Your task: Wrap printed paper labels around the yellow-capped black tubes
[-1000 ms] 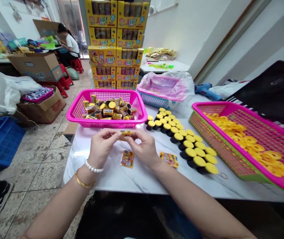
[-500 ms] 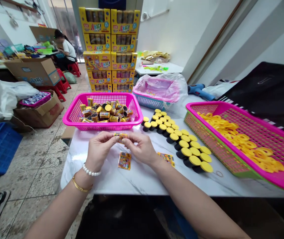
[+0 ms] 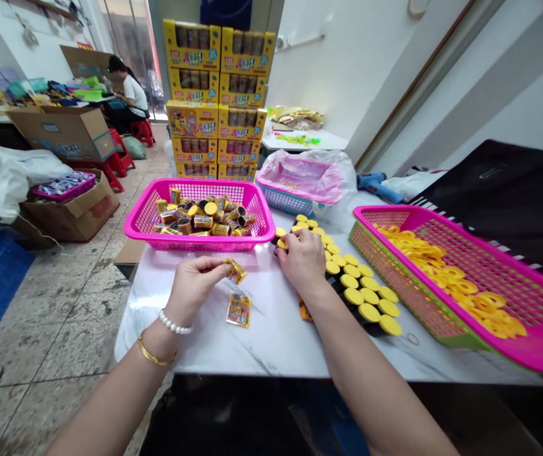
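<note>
Between thumb and fingers my left hand [image 3: 199, 282] pinches a small printed yellow wrapper [image 3: 236, 271] above the white marbled table [image 3: 271, 342]. Below it a square printed packet [image 3: 239, 310] lies flat. My right hand [image 3: 302, 256] has its fingers closed round a yellow-lidded black cup [image 3: 282, 243] at the near left end of the rows of such cups [image 3: 369, 296]. Another printed packet [image 3: 305, 310] is partly hidden under my right forearm. Behind my hands, a pink basket [image 3: 199, 244] holds printed small cups.
A pink basket [image 3: 447, 221] of yellow rings stands at the right. A plastic-lined basket [image 3: 285, 201], a blue tool [image 3: 378, 187] and stacked yellow boxes [image 3: 242, 123] are behind. A seated person [image 3: 131, 95] is far left.
My right hand has left the wrapper and moved right to the cups, closing on one. My left hand still holds the wrapper, which now hangs tilted and spread.
</note>
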`<state>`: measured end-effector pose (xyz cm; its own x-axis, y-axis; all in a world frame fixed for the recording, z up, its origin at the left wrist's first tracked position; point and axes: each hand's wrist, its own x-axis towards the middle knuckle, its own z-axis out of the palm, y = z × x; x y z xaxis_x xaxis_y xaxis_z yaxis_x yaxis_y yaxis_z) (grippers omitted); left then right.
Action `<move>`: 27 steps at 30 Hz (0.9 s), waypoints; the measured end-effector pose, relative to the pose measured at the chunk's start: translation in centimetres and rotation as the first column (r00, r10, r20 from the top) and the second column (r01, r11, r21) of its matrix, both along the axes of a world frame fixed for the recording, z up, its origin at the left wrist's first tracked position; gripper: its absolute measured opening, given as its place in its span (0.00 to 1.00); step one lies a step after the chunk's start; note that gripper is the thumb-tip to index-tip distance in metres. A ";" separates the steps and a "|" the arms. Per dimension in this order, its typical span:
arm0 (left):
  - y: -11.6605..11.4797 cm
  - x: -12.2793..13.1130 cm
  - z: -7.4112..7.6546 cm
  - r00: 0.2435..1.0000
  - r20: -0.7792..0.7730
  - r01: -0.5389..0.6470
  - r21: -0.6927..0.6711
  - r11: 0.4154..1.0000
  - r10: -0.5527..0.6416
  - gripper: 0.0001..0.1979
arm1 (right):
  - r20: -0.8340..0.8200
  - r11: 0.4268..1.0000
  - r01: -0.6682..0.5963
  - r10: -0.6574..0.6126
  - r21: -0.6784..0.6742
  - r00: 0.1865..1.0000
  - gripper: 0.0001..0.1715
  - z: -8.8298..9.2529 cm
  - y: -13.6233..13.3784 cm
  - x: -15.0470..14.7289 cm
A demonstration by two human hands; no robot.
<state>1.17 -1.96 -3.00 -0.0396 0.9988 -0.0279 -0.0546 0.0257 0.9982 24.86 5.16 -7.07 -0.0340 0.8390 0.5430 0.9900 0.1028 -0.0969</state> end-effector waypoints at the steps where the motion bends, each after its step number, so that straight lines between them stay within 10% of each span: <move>1: 0.0 -0.1 -0.1 0.999 -0.031 -0.019 0.037 0.999 0.020 0.10 | 0.016 1.000 -0.001 0.000 0.014 1.000 0.08 0.2 -0.2 -0.1; 6: -0.1 -0.2 -0.7 0.942 -0.251 -0.146 0.284 0.948 0.220 0.11 | -0.019 0.994 -0.089 0.090 0.063 0.996 0.08 1.2 -1.0 -0.6; 9: -0.1 -0.2 -1.1 0.927 -0.271 -0.156 0.353 0.923 0.260 0.12 | -0.305 0.973 -0.209 0.230 0.100 0.924 0.06 1.9 -1.3 -1.2; 13: 1.2 0.1 -0.1 0.963 -0.262 0.005 0.234 0.972 0.058 0.14 | -0.887 0.904 -0.427 0.207 0.012 0.413 0.08 3.0 -1.7 -2.2; 15: 2.3 0.5 1.2 0.972 -0.229 0.087 0.130 0.988 -0.055 0.17 | -0.989 0.830 -0.557 0.093 0.014 0.114 0.11 3.4 -1.9 -2.5; 17: 3.5 1.0 2.5 0.979 -0.203 0.059 0.135 0.989 -0.030 0.20 | -1.000 0.786 -0.619 0.007 0.015 -0.016 0.16 3.5 -2.1 -2.7; 21: 5.0 2.3 3.0 0.973 -0.190 -0.071 0.305 0.950 0.134 0.25 | -0.999 0.752 -0.660 0.016 -0.014 0.039 0.28 3.2 -2.4 -3.0; 27: 4.6 3.3 -0.2 0.974 -0.223 0.020 0.267 0.963 0.042 0.27 | -0.992 0.747 -0.663 0.046 -0.044 0.117 0.29 2.7 -2.9 -4.2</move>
